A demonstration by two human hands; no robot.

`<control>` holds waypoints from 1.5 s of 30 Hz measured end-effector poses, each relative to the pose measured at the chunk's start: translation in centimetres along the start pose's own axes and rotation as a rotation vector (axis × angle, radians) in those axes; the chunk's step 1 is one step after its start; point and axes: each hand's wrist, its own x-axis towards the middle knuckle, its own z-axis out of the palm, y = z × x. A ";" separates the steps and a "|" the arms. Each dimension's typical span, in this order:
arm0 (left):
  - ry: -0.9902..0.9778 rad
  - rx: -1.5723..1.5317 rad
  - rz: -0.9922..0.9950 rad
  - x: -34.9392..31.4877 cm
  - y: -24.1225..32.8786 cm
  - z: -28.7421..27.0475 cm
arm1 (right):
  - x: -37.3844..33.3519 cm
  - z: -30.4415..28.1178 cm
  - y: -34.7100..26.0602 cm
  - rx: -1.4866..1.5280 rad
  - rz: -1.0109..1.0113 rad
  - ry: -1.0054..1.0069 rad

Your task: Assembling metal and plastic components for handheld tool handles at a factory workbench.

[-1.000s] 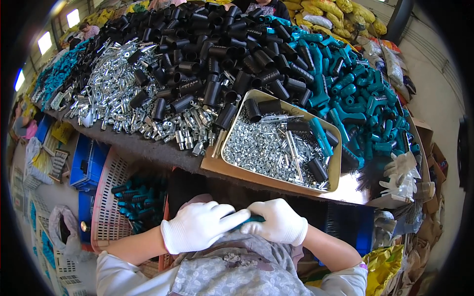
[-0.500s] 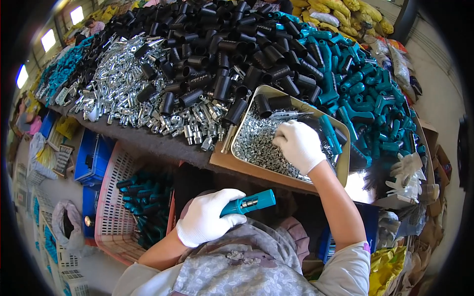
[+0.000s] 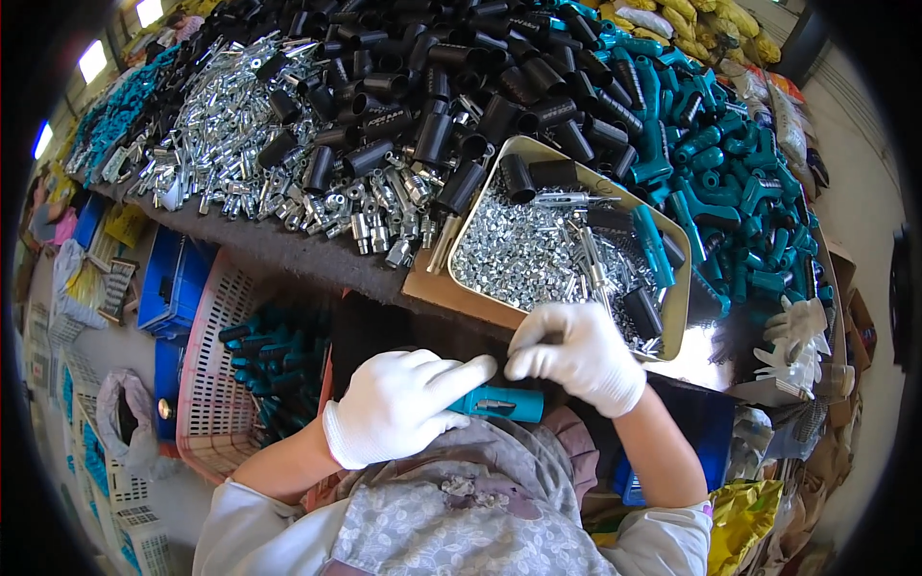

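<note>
Left hand [image 3: 399, 408] has its fingers clamped on a teal handle [image 3: 504, 404], right hand [image 3: 581, 353] pinching together something hidden just beside the metal tray [image 3: 677, 312].

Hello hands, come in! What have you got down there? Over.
Left hand holds teal handle. Right hand at handle's end, fingers pinched; pinched item hidden. Tray of silver bits just beyond. Nothing between hands.

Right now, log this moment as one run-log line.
left hand: holds teal handle | right hand: fingers pinched at handle's end | metal tray: small silver parts | pink basket: teal handles
</note>
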 end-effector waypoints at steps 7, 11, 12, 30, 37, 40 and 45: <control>-0.062 0.071 0.011 -0.1 0.2 0.6 | -1.3 3.6 0.9 -0.311 -0.243 0.001; 0.020 0.078 0.001 0.0 0.1 1.2 | -3.0 4.7 2.1 -0.711 -0.552 0.170; 0.022 0.078 0.002 0.0 0.1 1.2 | -3.4 4.9 2.4 -0.746 -0.625 0.225; -0.100 0.209 0.026 0.2 0.3 1.6 | -3.6 5.2 2.9 -0.431 -0.409 0.215; -0.086 0.147 0.055 -0.2 -0.3 2.2 | -3.0 4.7 2.7 -0.326 -0.207 0.143; -0.071 0.060 -0.022 -0.4 -0.4 2.1 | -3.8 5.1 3.4 -0.498 -0.390 0.162; -0.098 0.066 -0.015 -0.4 -0.5 2.1 | -4.4 5.7 4.3 -0.592 -0.457 0.156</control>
